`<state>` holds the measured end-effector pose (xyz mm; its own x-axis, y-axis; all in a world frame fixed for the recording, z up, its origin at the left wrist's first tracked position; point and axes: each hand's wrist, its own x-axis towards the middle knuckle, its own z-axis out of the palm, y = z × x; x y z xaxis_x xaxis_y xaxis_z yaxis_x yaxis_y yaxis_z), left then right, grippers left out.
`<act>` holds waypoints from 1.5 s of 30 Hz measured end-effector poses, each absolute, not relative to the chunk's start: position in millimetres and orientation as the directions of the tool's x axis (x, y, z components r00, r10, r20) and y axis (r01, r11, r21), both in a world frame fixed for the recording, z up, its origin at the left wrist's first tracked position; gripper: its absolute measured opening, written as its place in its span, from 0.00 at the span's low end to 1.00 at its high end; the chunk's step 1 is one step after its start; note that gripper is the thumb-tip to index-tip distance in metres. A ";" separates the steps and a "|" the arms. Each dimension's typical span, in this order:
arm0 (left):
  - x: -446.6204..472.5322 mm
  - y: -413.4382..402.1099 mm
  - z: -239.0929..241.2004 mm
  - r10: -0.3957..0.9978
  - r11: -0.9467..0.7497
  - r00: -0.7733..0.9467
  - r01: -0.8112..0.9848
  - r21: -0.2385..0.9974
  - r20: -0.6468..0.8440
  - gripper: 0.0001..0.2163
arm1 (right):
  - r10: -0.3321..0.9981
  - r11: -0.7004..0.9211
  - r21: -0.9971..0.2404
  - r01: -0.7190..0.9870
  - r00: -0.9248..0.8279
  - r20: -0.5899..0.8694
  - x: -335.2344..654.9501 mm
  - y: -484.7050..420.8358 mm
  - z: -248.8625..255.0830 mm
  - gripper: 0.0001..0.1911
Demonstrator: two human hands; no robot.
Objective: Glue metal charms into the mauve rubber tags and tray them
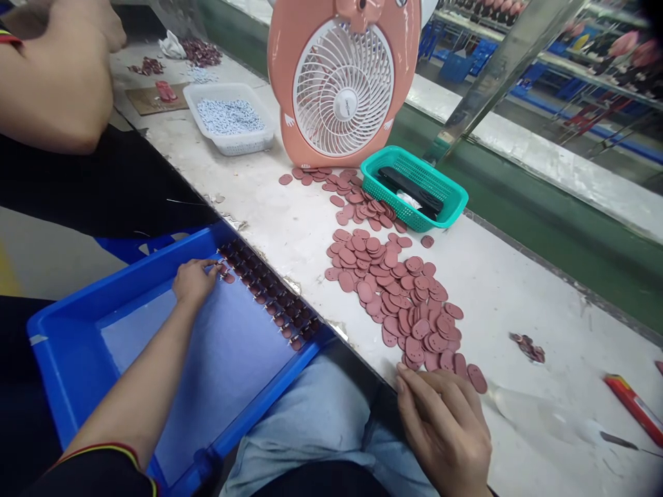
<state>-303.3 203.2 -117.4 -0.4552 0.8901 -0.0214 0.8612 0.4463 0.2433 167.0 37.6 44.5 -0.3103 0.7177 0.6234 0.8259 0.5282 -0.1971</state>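
Observation:
My left hand (pixel 194 279) reaches into a blue tray (pixel 67 331) on my lap. Its fingers are pinched at the top end of a row of small dark-red pieces with pins (pixel 266 290) lined along the tray's far wall. My right hand (pixel 445 428) rests at the table's near edge, fingers curled together and touching the bottom of a spread of flat pink oval pieces (pixel 404 297). Whether the right fingers hold a piece is hidden.
A pink desk fan (pixel 342 83) stands on the white table (pixel 518 290), a teal basket (pixel 414 190) beside it. A white tray of small beads (pixel 231 117) lies further back. Another person's arm (pixel 52 83) is at upper left. A red-handled tool (pixel 635 407) lies at right.

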 end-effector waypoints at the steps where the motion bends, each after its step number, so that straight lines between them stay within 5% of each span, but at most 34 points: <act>1: -302.7 203.2 -117.4 0.890 0.447 -0.455 0.861 0.243 -0.023 0.16 | 0.719 0.526 -0.198 0.827 -0.308 0.623 167.0 37.5 44.6 0.09; 22: -307.0 201.5 -127.2 0.904 0.396 -0.426 0.867 0.302 0.039 0.15 | 0.723 0.512 -0.183 0.839 -0.307 0.619 166.7 38.2 44.1 0.10; 33: -290.2 175.0 -126.6 0.868 0.302 -0.431 0.853 0.425 0.248 0.16 | 0.714 0.518 -0.165 0.839 -0.318 0.624 165.8 39.4 45.7 0.09; 45: -281.7 175.2 -138.8 0.912 0.328 -0.392 0.875 0.357 0.123 0.12 | 0.717 0.511 -0.168 0.843 -0.310 0.624 165.8 39.2 46.4 0.10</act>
<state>-281.7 175.2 -138.8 -0.3921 0.9116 0.1234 0.8747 0.3279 0.3569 165.8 39.2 46.4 -0.3104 0.7170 0.6242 0.8430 0.5110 -0.1678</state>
